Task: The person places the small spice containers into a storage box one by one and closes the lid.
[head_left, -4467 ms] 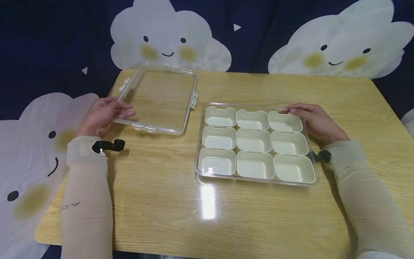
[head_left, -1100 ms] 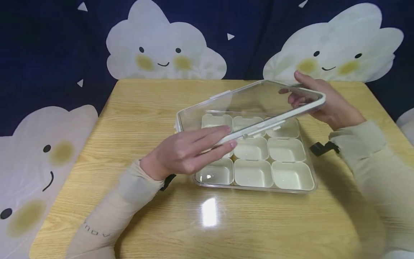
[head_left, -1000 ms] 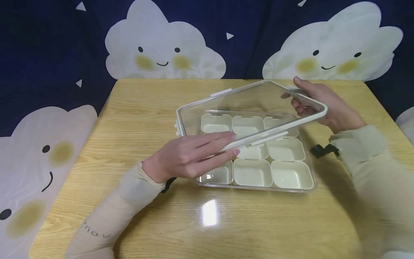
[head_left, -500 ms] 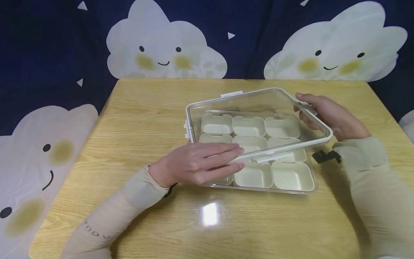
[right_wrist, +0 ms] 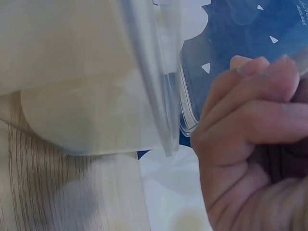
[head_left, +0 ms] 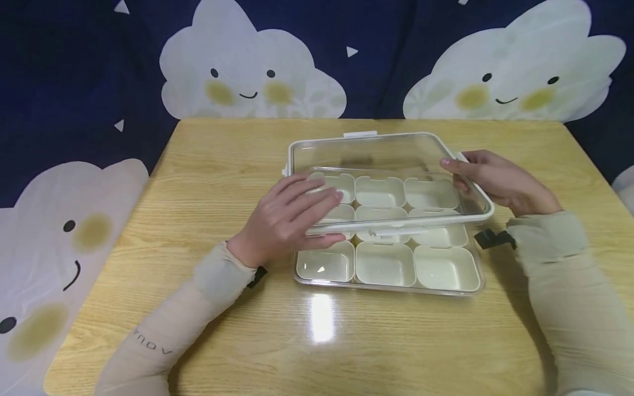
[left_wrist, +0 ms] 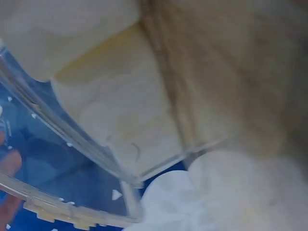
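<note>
A clear lid (head_left: pixel 376 157) with a pale rim and white clips hangs at a slant over the clear box (head_left: pixel 391 287). My right hand (head_left: pixel 510 179) grips the lid's right edge, thumb on the upper face and fingers partly hidden underneath. At the lid's left front, my left hand (head_left: pixel 287 217) has its fingers extended and spread; whether they touch the lid I cannot tell. Inside the box stand cream compartment cups (head_left: pixel 385 265) in rows, the front row uncovered. In the right wrist view, curled fingers (right_wrist: pixel 255 91) show beside the lid's edge.
The box stands on a wooden table (head_left: pixel 238 341). Behind the table hangs a dark blue cloth (head_left: pixel 376 66) with white clouds. A black wrist mount (head_left: pixel 495 238) sits on the right sleeve, close to the box's right side.
The lid has come from the table's left to above the box, lowering and levelling out lately. My left hand has loosened from the front rim, fingers spreading; my right hand went from box to lid.
</note>
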The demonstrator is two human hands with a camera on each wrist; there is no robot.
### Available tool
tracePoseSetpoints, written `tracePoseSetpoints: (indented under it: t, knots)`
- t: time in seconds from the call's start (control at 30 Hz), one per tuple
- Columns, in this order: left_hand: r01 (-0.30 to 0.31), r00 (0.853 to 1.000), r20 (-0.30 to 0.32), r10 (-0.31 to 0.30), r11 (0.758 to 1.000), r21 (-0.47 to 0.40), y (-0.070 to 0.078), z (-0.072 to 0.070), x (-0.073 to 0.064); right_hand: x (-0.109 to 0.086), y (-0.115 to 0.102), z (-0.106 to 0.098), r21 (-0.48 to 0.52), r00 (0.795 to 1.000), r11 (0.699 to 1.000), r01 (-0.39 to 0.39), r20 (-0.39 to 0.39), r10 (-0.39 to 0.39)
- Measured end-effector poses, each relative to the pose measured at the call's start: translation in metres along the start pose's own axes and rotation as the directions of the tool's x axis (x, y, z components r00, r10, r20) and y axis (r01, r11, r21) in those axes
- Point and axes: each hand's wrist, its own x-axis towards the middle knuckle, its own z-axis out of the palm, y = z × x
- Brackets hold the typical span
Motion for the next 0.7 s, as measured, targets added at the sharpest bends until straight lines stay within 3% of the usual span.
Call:
tracePoseSetpoints:
  t: [0.07,0.1,0.17,0.2,0.23,0.3,0.37,0.47,0.57,0.63,0.7]
  knots:
    - [0.134,0.991,0.004,-0.134,0.991,-0.01,-0.003,0.001,-0.005,0.0,0.001,-0.001,0.007,1.0,1.0,-0.014,-0.007,0.014]
    - [0.204,0.979,0.017,-0.204,0.979,-0.016,-0.005,0.002,-0.008,0.001,0.002,-0.002,0.016,1.0,1.0,-0.018,-0.014,0.018]
    - [0.35,0.935,0.064,-0.348,0.936,-0.026,-0.008,0.002,-0.011,0.001,0.003,-0.003,0.032,0.999,0.999,-0.021,-0.03,0.022]
    - [0.426,0.901,0.103,-0.422,0.904,-0.03,-0.009,0.002,-0.012,0.001,0.003,-0.004,0.038,0.999,0.999,-0.019,-0.042,0.021]
    - [0.502,0.858,0.148,-0.493,0.864,-0.037,-0.01,0.002,-0.013,0.001,0.003,-0.004,0.041,0.999,0.999,-0.016,-0.05,0.018]
    - [0.631,0.759,0.252,-0.601,0.774,-0.057,-0.01,0.0,-0.014,0.001,0.003,-0.005,0.05,0.998,0.999,-0.002,-0.061,0.005]
    - [0.735,0.654,0.354,-0.668,0.672,-0.088,-0.01,-0.001,-0.012,0.002,0.003,-0.005,0.054,0.998,0.998,0.011,-0.068,-0.008]
    - [0.836,0.52,0.475,-0.709,0.537,-0.113,-0.009,-0.003,-0.008,0.003,0.003,-0.004,0.068,0.997,0.997,0.023,-0.069,-0.018]
    - [0.894,0.416,0.56,-0.716,0.435,-0.109,-0.01,-0.005,-0.005,0.004,0.003,-0.003,0.075,0.997,0.997,0.028,-0.069,-0.023]
    - [0.918,0.362,0.605,-0.709,0.384,-0.098,-0.011,-0.006,-0.004,0.004,0.004,-0.001,0.073,0.998,0.997,0.029,-0.066,-0.025]
    - [0.938,0.327,0.635,-0.7,0.323,-0.126,-0.013,-0.008,-0.002,0.004,0.004,-0.001,0.067,0.998,0.997,0.029,-0.066,-0.024]
